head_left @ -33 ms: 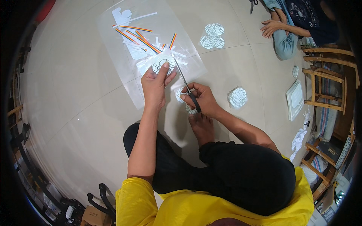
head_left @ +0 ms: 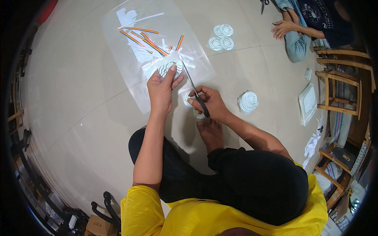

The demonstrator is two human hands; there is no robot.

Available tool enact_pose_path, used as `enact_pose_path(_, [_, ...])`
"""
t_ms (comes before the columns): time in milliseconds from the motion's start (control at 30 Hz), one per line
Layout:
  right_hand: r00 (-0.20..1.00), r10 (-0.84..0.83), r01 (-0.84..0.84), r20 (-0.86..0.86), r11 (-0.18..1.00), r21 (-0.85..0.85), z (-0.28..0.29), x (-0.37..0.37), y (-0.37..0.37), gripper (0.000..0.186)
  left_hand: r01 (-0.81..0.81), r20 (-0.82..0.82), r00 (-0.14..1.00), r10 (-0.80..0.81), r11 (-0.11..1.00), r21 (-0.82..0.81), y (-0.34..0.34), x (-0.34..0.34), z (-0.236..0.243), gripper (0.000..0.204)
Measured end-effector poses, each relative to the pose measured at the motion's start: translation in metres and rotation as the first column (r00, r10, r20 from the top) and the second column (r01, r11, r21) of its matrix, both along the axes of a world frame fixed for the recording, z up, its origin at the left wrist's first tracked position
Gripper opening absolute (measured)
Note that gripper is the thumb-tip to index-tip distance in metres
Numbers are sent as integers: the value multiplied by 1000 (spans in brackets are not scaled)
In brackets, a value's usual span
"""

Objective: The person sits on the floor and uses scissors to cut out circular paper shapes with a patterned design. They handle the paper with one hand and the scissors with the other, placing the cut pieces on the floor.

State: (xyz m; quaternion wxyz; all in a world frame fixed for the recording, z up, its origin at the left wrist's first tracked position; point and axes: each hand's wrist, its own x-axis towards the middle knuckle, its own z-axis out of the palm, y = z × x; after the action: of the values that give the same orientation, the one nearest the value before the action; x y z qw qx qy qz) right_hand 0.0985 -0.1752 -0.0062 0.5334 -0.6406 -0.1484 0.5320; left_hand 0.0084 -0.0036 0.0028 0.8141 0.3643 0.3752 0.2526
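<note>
My left hand (head_left: 160, 91) pinches a piece of clear sheet carrying a round sticker (head_left: 167, 70) with dark wavy lines, thumb on top. Black-handled scissors (head_left: 186, 71) are in my right hand (head_left: 210, 103), fingers round the handles. Their blades point up and away, along the right edge of the held sticker. How far the blades are parted I cannot tell. Below my right hand, partly covered by it, more wavy-lined round stickers (head_left: 199, 114) lie on the floor near my bare foot (head_left: 211, 135).
A clear plastic sheet (head_left: 145, 94) bears white paper scraps (head_left: 128, 17) and rainbow-striped strips (head_left: 138, 30). Further round stickers (head_left: 223, 30) and a stack of them (head_left: 248, 102) lie rightward. A person's hand (head_left: 282, 29) rests at the upper right, near wooden stools (head_left: 338, 92).
</note>
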Motion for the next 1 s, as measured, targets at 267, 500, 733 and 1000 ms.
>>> enact_pose_path(267, [1000,-12,11,10,999,35,0,4,7,30,11,4,1000,-11,1000,16,-2,0,2,31])
enact_pose_path(500, [1000,-5,5,5,1000,12,3,4,6,24,28,-5,1000,-28,1000,9,-3,1,3,30])
enact_pose_path(733, [999,-37,36,8,999,36,6,7,10,24,42,-4,999,-42,999,-13,-6,1,6,28])
enact_pose_path(1000, [1000,-22,21,5,999,41,6,8,9,28,40,-9,999,-41,999,-20,-6,1,2,27])
